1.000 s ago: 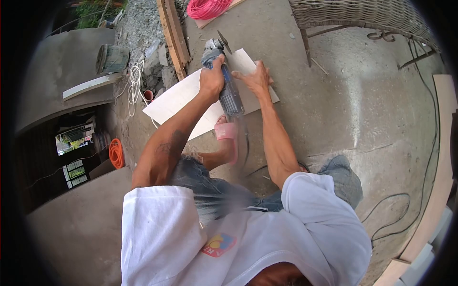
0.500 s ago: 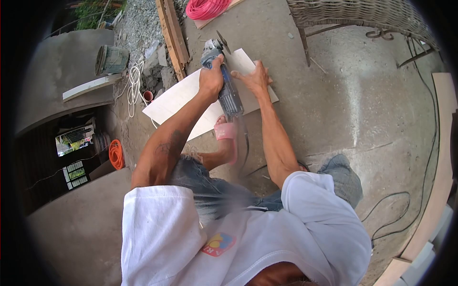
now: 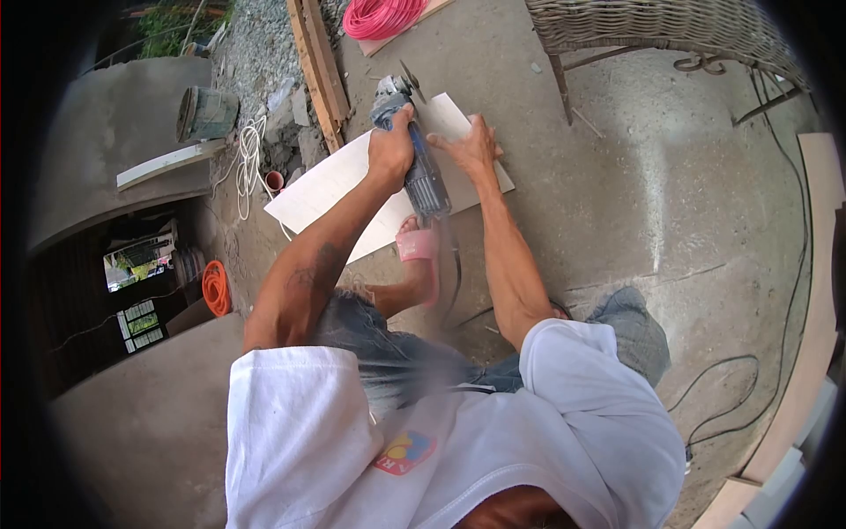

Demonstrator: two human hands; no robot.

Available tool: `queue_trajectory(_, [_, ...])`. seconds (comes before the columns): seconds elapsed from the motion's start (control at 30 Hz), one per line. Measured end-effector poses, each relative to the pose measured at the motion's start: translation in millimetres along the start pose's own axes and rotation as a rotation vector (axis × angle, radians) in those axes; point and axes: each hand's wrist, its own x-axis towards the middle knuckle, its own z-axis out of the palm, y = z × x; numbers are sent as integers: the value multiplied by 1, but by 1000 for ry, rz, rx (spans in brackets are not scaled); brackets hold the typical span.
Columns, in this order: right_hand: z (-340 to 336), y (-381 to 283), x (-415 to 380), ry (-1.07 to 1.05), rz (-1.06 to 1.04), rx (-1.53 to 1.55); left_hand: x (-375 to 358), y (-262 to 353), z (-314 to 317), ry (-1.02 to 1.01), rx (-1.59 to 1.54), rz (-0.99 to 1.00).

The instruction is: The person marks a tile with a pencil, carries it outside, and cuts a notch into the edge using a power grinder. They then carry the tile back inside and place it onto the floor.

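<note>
My left hand (image 3: 391, 157) is wrapped around the body of a blue-grey angle grinder (image 3: 423, 172). The grinder's disc (image 3: 411, 79) sits at its far end, near the top edge of a large white tile (image 3: 330, 189). My right hand (image 3: 474, 148) grips the tile's right part, its thumb stretched toward the grinder and its fingers at the outer edge. A foot in a pink slipper (image 3: 417, 245) is at the tile's near edge, just below the grinder. Pale dust blurs the air between the grinder and my shirt.
Wooden planks (image 3: 317, 70) and a pink coil (image 3: 383, 16) lie beyond the tile. At left are a white cord (image 3: 250, 163), a bucket (image 3: 207, 113) and an orange coil (image 3: 215, 288). A wicker seat (image 3: 661, 26) stands upper right; a black cable (image 3: 797, 264) runs along the right.
</note>
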Motion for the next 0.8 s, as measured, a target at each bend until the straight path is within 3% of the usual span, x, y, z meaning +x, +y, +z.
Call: queue_trajectory(0.8, [-4,-3,-2,-16,24,2,0,0,-1,-11,-35,41])
